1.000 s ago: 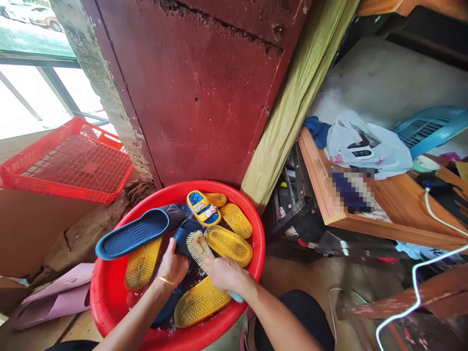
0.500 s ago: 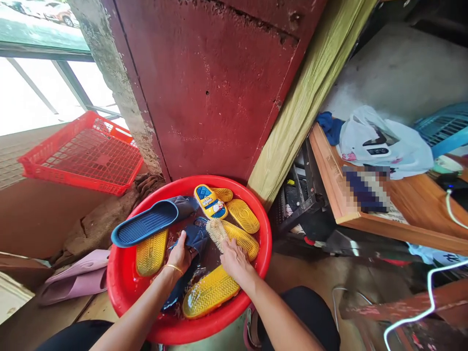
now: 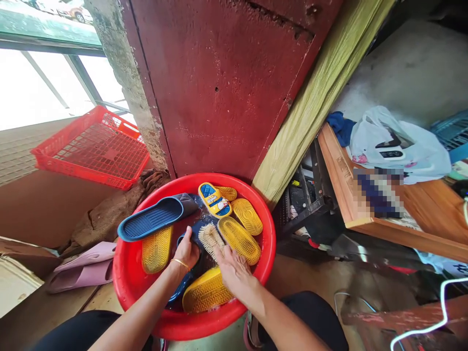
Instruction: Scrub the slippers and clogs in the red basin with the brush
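Observation:
A red basin [image 3: 120, 282] holds water and several slippers. My left hand [image 3: 186, 253] is closed around a dark blue slipper [image 3: 193, 233] low in the basin; much of that slipper is hidden by the hand and the water. In my right hand [image 3: 234, 265] is a scrub brush [image 3: 211, 237] with pale bristles, close beside the dark slipper. A blue slipper [image 3: 151, 219] rests across the left rim. Yellow-soled slippers lie sole up around my hands, one [image 3: 206, 292] at the front and one [image 3: 239, 239] at the right. A small yellow-and-blue slipper [image 3: 215, 200] sits at the back.
Pink slippers [image 3: 84, 268] stand on the floor left of the basin. Behind them are a red plastic crate [image 3: 95, 151] and brown cloth [image 3: 109, 214]. A dark red door [image 3: 219, 117] rises behind the basin. At right, a wooden table [image 3: 431, 214] carries a white plastic bag [image 3: 398, 141].
The brush has moved left and down, off the yellow sole toward the dark blue slipper. That slipper now sits lower, more hidden by my left hand. The view has shifted slightly.

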`<action>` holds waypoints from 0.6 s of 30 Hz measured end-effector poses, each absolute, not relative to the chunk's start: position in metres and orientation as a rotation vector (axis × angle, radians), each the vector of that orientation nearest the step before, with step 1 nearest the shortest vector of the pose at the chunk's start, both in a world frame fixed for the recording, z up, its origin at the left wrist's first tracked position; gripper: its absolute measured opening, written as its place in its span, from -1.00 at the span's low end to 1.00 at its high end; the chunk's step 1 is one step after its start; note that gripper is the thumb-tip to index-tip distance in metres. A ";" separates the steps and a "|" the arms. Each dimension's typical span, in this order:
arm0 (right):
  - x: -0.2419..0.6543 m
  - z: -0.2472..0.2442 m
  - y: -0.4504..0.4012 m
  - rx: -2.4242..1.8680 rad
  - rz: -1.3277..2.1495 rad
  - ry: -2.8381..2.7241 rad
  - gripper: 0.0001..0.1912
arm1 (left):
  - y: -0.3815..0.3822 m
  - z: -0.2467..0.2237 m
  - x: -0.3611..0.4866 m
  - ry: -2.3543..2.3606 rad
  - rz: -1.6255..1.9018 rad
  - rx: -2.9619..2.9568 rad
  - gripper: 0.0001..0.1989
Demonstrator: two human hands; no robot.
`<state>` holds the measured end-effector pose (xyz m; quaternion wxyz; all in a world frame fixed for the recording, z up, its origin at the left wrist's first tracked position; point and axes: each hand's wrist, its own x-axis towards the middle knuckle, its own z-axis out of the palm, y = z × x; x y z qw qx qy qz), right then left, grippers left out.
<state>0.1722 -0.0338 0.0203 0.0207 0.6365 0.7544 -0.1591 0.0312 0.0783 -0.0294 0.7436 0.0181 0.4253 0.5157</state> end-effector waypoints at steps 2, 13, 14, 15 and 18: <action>0.170 0.028 -0.041 1.941 -0.499 2.356 -0.26 | 0.080 -0.023 0.032 0.886 1.163 0.035 -0.56; 0.162 0.025 -0.016 2.127 -0.573 2.459 -0.35 | 0.053 -0.034 0.023 0.931 0.899 0.275 -0.82; 0.159 0.022 -0.024 2.116 -0.575 2.467 -0.34 | 0.052 -0.038 0.022 0.930 0.887 0.301 -0.83; 0.157 0.019 -0.030 2.094 -0.588 2.472 -0.33 | 0.052 -0.041 0.021 0.924 0.880 0.312 -0.83; 0.156 0.016 -0.035 2.018 -0.614 2.469 -0.30 | 0.050 -0.048 0.022 0.892 0.897 0.308 -0.84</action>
